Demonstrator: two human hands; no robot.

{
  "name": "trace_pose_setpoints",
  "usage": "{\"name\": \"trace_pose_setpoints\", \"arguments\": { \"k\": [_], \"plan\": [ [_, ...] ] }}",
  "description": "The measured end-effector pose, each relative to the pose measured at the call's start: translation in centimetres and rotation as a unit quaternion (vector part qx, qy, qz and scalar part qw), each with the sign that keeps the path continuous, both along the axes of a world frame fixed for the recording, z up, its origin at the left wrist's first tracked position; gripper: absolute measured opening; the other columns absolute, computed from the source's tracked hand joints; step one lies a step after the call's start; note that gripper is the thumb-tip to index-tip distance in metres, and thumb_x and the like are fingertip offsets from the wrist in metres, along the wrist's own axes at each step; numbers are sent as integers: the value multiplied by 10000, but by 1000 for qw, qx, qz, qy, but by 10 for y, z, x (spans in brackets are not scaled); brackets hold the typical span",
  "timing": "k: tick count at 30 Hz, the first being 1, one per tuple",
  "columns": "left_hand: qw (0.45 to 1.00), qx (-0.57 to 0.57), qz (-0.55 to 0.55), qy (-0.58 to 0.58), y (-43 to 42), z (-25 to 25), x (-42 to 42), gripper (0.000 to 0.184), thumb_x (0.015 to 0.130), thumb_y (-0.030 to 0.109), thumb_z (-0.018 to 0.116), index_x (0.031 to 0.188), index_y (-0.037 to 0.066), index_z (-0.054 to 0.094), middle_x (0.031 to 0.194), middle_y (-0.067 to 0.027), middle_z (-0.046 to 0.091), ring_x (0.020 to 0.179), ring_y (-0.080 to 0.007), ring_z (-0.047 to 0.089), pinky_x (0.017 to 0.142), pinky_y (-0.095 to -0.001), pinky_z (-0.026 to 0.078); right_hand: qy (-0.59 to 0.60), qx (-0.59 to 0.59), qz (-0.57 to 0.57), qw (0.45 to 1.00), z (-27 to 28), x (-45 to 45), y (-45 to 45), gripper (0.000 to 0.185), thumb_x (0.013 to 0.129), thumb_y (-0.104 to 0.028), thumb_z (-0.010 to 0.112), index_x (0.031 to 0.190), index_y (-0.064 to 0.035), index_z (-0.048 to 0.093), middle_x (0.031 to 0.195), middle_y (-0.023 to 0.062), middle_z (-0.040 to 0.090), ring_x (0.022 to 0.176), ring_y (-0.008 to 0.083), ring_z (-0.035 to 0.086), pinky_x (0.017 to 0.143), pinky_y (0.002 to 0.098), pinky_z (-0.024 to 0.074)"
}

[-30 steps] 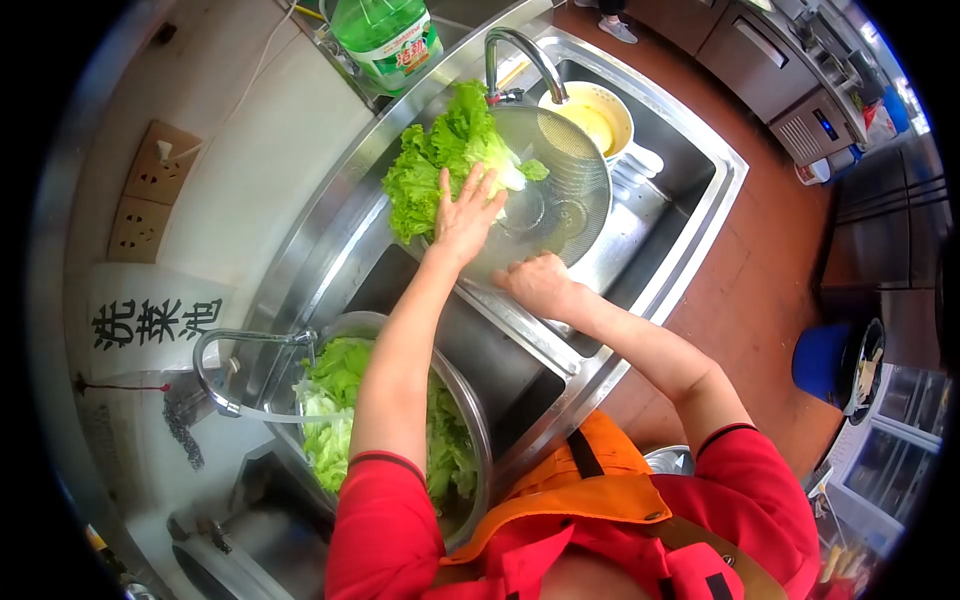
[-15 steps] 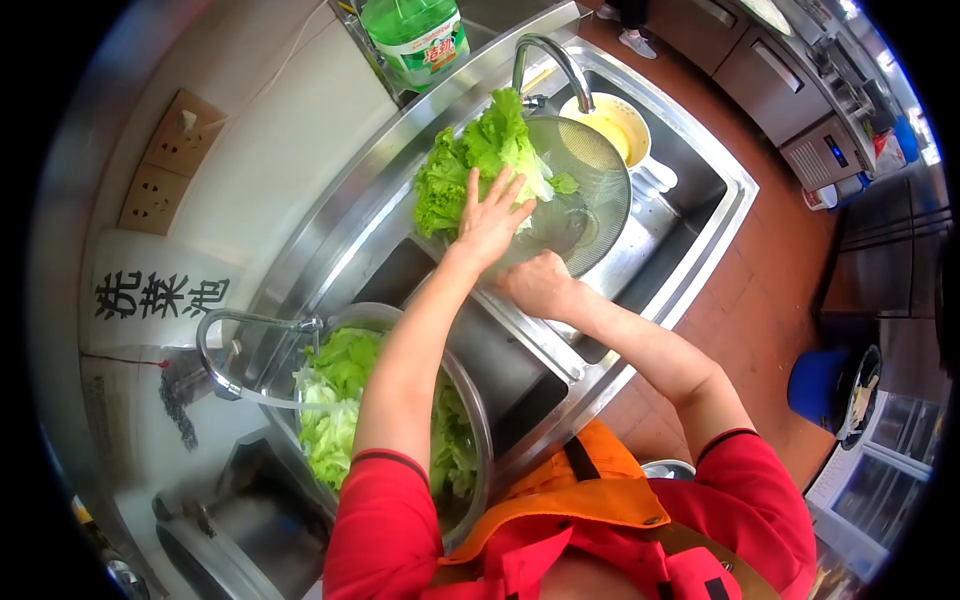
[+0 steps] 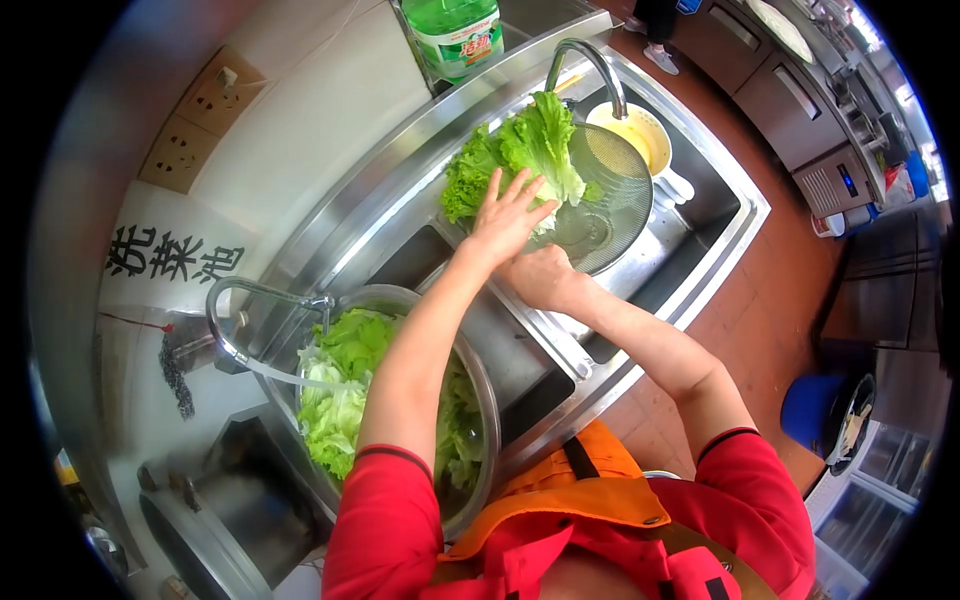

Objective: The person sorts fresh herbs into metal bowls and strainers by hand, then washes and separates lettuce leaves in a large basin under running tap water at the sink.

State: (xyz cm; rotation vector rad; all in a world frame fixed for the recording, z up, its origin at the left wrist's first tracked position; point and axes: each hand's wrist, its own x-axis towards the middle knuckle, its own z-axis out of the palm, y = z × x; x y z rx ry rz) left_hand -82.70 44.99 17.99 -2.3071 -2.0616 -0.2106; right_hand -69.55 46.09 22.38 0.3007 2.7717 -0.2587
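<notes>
A round mesh strainer (image 3: 625,200) rests over the sink divider, with leafy green lettuce (image 3: 535,140) at its left side. My left hand (image 3: 505,222) lies on the lettuce's near edge, fingers spread. Close by on the right, my right hand (image 3: 540,277) is closed around the strainer's near rim. In the lower left, a large metal basin (image 3: 487,400) holds more lettuce leaves (image 3: 350,370), partly hidden under my left forearm.
A curved faucet (image 3: 590,52) rises behind the strainer, beside a yellow-and-white bowl (image 3: 640,130). Another faucet (image 3: 225,315) reaches over the basin. A green bottle (image 3: 458,38) stands at the back. A person's feet (image 3: 655,50) show at the top; a blue bin (image 3: 810,410) is at right.
The view has shifted, so the sink and strainer appear further right. Both hands keep nearly the same pose at the lettuce and the strainer.
</notes>
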Motion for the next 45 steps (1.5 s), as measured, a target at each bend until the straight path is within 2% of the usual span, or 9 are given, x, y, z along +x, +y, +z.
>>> {"name": "trace_pose_setpoints", "arguments": {
  "k": [10, 14, 20, 26, 32, 35, 38, 42, 45],
  "plan": [
    [986, 78, 113, -91, -70, 59, -27, 568, 797, 139, 661, 1334, 183, 483, 1421, -155, 375, 1359, -336, 290, 1109, -523, 216, -49, -16, -10, 999, 40, -8, -2, 456, 820, -408, 656, 1065, -34, 563, 817, 140, 682, 793, 304, 680, 706, 430, 519],
    [960, 149, 171, -163, -147, 84, -26, 556, 778, 147, 681, 1300, 130, 493, 1337, -187, 422, 1290, -360, 360, 1028, -499, 319, 20, 40, -23, 999, 50, -10, -8, 518, 802, -414, 669, 1154, -54, 550, 953, 161, 671, 933, 325, 645, 813, 425, 488],
    [916, 81, 333, -207, -302, 90, 8, 582, 818, 138, 671, 1353, 164, 444, 1432, -173, 349, 1355, -365, 299, 1101, -486, 279, 270, -159, 13, 949, 67, -40, -54, 421, 847, -224, 628, 1218, -46, 538, 1067, 182, 637, 947, 344, 628, 831, 419, 491],
    [764, -56, 632, -117, -440, 43, 15, 765, 797, 288, 709, 1439, 165, 312, 1497, -172, 254, 1395, -372, 213, 1119, -503, 229, 134, -275, 155, 939, 47, -112, -165, 367, 870, -184, 602, 1194, -15, 565, 1083, 171, 647, 936, 304, 652, 837, 374, 509],
    [676, -90, 659, -317, -464, 37, 5, 820, 764, 279, 727, 1447, 145, 295, 1480, -188, 298, 1371, -365, 264, 1083, -518, 293, 89, -285, 66, 952, -28, -188, -272, 524, 864, -306, 573, 1303, -42, 463, 1181, 236, 586, 1093, 357, 576, 981, 414, 435],
    [709, -108, 619, -320, -454, 39, 22, 718, 768, 154, 677, 1413, 142, 362, 1391, -158, 413, 1295, -344, 363, 1050, -496, 343, 35, -231, 38, 972, -52, -214, -302, 675, 865, -388, 596, 1398, -56, 347, 1389, 210, 438, 1270, 348, 441, 1093, 385, 330],
    [769, -138, 556, -283, -439, 49, 51, 637, 776, 90, 641, 1373, 165, 433, 1343, -124, 450, 1229, -318, 419, 1028, -473, 367, -55, -135, 101, 984, 4, -204, -320, 629, 849, -360, 608, 1380, -101, 393, 1364, 184, 476, 1244, 338, 470, 1074, 368, 356],
    [818, -147, 435, -347, -454, 77, 66, 633, 786, 261, 709, 1360, 171, 457, 1384, -111, 426, 1279, -279, 393, 1061, -473, 353, -13, -306, 69, 950, -43, -181, -273, 529, 793, -266, 687, 1267, -116, 505, 1213, 157, 578, 1115, 249, 559, 977, 369, 434],
    [818, -74, 464, -332, -473, 93, 31, 660, 769, 391, 717, 1344, 173, 477, 1404, -122, 439, 1299, -312, 401, 1119, -477, 283, 10, -403, 47, 914, -42, -161, -239, 456, 770, -199, 720, 1184, -112, 549, 982, 89, 635, 836, 168, 586, 753, 316, 479]
  ]
}}
